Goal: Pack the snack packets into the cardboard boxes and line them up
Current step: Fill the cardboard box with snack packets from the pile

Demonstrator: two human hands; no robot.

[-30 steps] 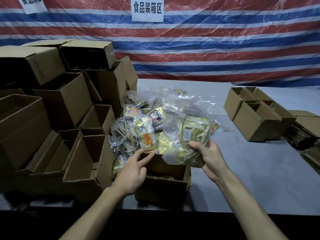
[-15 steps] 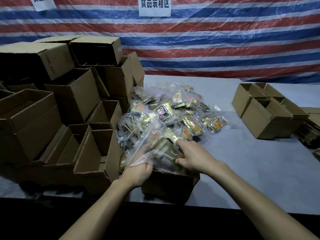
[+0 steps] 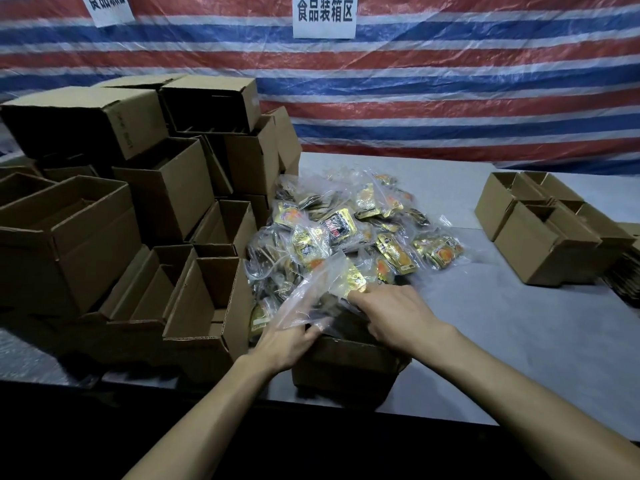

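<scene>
Right now I am working a clear bag of snack packets (image 3: 313, 296) down into the cardboard box (image 3: 346, 362) at the near edge of the tabletop (image 3: 502, 341). My left hand (image 3: 289, 342) is gripping the loose plastic at the box's near-left rim, fingers curled on it. My right hand (image 3: 398, 317) is lying over the top of the bag and bearing down. I cannot tell whether its fingers are curling round the bag or only pressing. The bag is sitting half in, with a gold packet sticking up above the rim, so this one box is not yet filled or closed.

Judging by what is lying around, I am only getting started. Just behind the box, the heap of snack packets (image 3: 349, 230) is spreading across the middle of the tabletop. It holds gold, black and orange packets in clear bags, far too many to count, certainly dozens.

To my left, the stack of empty boxes (image 3: 104, 220) is rising in tiers, open and apparently unfilled. I am counting at least ten, though they are hiding one another and the true number is beyond me.

Well apart on my right, four open boxes (image 3: 540, 233) are standing in a tight cluster. What they are holding I cannot see. Beside them a pile of flat cardboard (image 3: 623, 278) is running out of view. Nothing is reading as a finished row yet, so most of the packing and all of the lining up are waiting.

Farthest off, two white signs (image 3: 324, 15) are hanging on the striped tarp (image 3: 467, 98).
</scene>
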